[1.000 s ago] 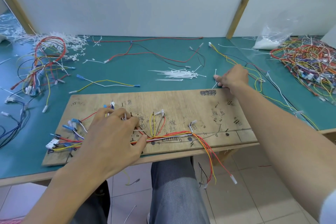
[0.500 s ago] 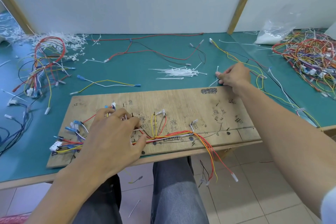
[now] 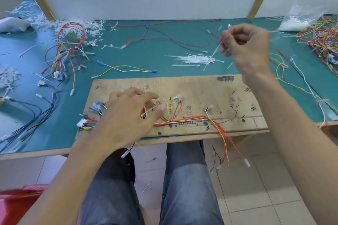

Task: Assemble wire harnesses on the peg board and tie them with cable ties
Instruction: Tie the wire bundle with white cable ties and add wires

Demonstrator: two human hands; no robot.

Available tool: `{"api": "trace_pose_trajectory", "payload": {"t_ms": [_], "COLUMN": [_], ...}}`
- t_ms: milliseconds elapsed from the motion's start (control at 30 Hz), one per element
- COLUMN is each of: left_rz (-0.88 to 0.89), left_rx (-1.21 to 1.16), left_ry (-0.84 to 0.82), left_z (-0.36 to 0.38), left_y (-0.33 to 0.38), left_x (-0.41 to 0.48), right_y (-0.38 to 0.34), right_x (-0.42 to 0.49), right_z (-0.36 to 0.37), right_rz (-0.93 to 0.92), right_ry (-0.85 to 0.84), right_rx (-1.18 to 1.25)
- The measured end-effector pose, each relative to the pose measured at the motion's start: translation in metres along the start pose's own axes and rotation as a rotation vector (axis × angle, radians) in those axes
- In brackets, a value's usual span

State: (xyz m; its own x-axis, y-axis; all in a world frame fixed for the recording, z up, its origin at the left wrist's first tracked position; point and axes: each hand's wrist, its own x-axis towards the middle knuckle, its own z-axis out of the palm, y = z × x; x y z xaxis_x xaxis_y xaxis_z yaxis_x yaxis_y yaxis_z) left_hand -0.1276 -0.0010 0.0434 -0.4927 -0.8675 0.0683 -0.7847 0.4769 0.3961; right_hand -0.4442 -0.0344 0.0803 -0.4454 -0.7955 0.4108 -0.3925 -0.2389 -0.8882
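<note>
Bag [image 3: 300,21], white-filled; right hand [image 3: 247,47] pinching cable tie [image 3: 217,48], left hand [image 3: 128,115] flat on harness [image 3: 192,119].

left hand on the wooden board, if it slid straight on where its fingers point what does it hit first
Probably the yellow and red wire loop below the small white connector on the wooden peg board, just beyond the thumb of the left hand; depth is hard to judge.
</note>
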Motion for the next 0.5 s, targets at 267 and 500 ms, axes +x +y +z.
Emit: {"api": "trace_pose_trajectory", "payload": {"t_ms": [267,500], "left_rz": [0.026,-0.113], "left_rx": [-0.346,-0.574], "left_ry": [0.242,0.233], "left_z": [-0.012,-0.002], "left_y": [0.028,0.033], "left_x": [-0.021,-0.031], "right_y": [-0.064,-0.049], "right_x": [-0.1,-0.129], "right_z": [0.062,0.053], "right_rz": [-0.119,0.091], "right_ry": [-0.355,-0.426], "right_rx": [0.211,0.385]}}
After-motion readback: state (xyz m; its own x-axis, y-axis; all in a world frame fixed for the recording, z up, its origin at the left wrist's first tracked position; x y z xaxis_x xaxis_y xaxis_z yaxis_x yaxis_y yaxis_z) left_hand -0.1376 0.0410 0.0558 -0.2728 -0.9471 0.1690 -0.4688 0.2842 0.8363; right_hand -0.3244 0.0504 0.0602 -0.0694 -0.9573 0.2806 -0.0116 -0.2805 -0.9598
